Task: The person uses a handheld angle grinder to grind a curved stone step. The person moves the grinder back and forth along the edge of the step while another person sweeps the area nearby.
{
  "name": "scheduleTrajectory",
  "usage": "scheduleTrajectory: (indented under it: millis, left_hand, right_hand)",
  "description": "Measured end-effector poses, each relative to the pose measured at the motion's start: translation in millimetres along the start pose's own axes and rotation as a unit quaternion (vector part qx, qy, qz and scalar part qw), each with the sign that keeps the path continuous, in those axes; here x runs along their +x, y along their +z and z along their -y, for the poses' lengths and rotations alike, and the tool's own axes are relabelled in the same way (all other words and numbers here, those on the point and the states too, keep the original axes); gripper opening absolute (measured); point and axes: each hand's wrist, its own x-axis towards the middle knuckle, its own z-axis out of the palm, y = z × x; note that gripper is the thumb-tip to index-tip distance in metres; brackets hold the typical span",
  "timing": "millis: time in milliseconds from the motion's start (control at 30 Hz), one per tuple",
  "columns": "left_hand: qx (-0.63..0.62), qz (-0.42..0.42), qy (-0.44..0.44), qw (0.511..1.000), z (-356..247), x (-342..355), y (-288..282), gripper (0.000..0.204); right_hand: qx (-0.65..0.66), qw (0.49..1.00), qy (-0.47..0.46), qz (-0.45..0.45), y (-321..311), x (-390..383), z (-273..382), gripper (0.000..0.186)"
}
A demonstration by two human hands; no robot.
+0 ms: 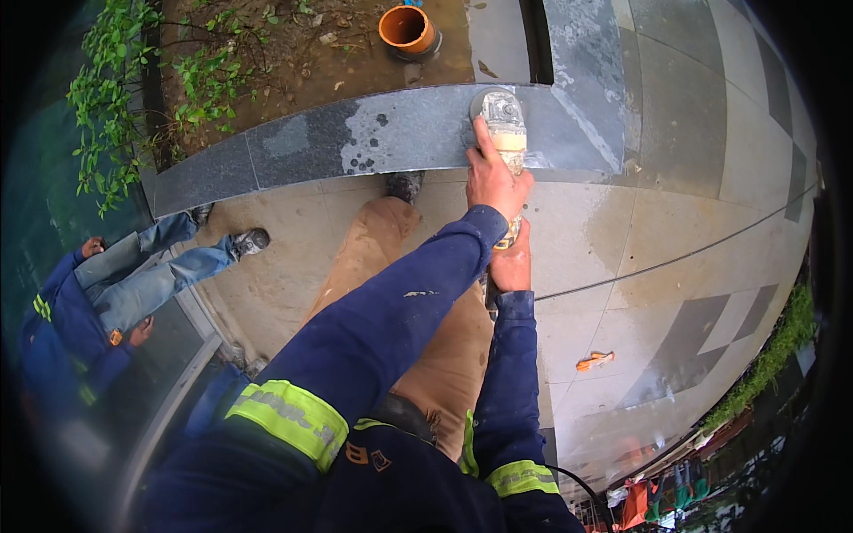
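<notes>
An angle grinder [508,142], smeared with pale dust, reaches over the dark grey stone ledge [302,142]. Its round disc [484,105] is at the ledge's top, partly hidden under the grinder's head. My left hand [498,180] is wrapped round the front of the grinder body, with the index finger stretched along it toward the head. Closer to me, my right hand [513,259] grips the rear of the same grinder; most of its fingers are hidden. Wet and pale patches mark the ledge around the disc.
Beyond the ledge lie muddy soil, an upright orange pipe [406,29] and leafy shrubs [111,98]. A dark cable [675,264] crosses the tiled floor at right, near a small orange item [594,361]. At left, another person [133,284] stands by a glass pane.
</notes>
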Motion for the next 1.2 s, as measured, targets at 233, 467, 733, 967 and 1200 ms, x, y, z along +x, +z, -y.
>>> scheduleTrajectory:
  millis: [233, 467, 733, 967, 1200]
  left_hand:
    - [0.016, -0.055, 0.020, 0.998, 28.3, -15.0, -7.9, 0.111]
    - [-0.010, -0.026, 0.028, 0.999, 8.7, -13.3, 7.5, 0.111]
    - [0.016, -0.077, 0.023, 0.997, 19.8, -9.8, -0.7, 0.112]
    - [0.008, -0.025, 0.011, 1.000, 1.3, -10.6, 12.0, 0.112]
    - [0.013, -0.059, 0.015, 0.998, 12.1, -7.8, 2.9, 0.112]
  right_hand:
    - [-0.026, 0.999, 0.009, 0.024, 9.9, -21.8, -8.6, 0.087]
    - [0.014, 1.000, 0.001, -0.014, -3.8, -14.7, -5.0, 0.081]
    - [-0.024, 0.999, -0.014, 0.030, 1.3, -9.0, -12.8, 0.084]
    - [0.031, 0.999, 0.017, 0.010, -11.4, -7.4, -7.9, 0.081]
    - [-0.024, 0.999, -0.032, 0.006, -1.1, -5.9, -13.3, 0.085]
